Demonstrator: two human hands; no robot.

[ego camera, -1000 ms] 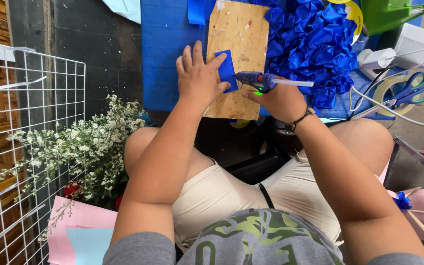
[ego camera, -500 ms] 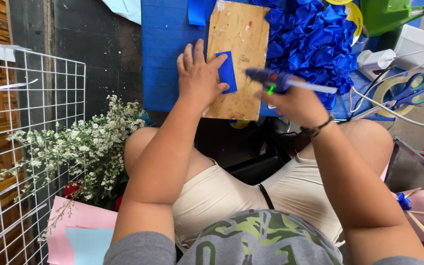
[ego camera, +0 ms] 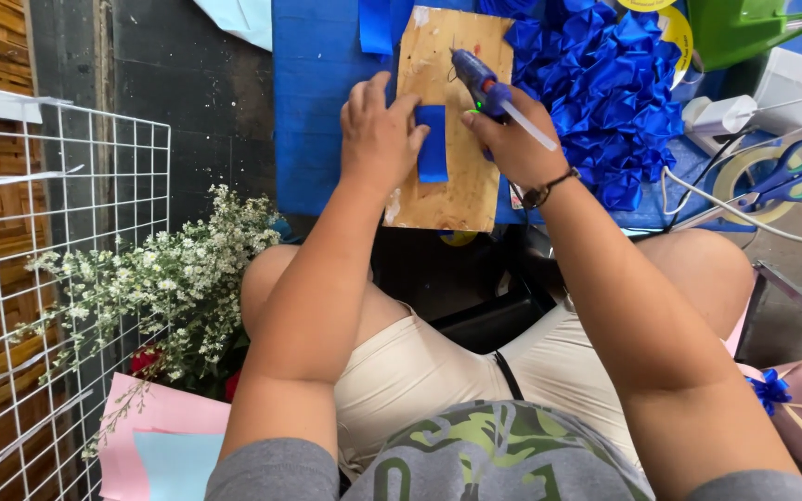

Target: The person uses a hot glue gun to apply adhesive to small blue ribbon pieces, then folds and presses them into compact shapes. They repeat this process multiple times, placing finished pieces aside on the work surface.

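Wooden board [ego camera: 457, 199] | left hand [ego camera: 378, 139] flat pinning ribbon strip [ego camera: 432, 144] | right hand [ego camera: 512, 144] gripping glue gun [ego camera: 477, 74]

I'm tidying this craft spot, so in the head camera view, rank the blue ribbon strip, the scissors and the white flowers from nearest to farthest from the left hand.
1. Blue ribbon strip: on the wooden board, touching the left hand at its fingertips.
2. White flowers: lower left, beside the wire grid.
3. Scissors: far right, beyond the right hand and its glue gun.

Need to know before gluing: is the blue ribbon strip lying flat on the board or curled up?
Flat: the blue ribbon strip lies spread on the wooden board, with the left hand at its edge.
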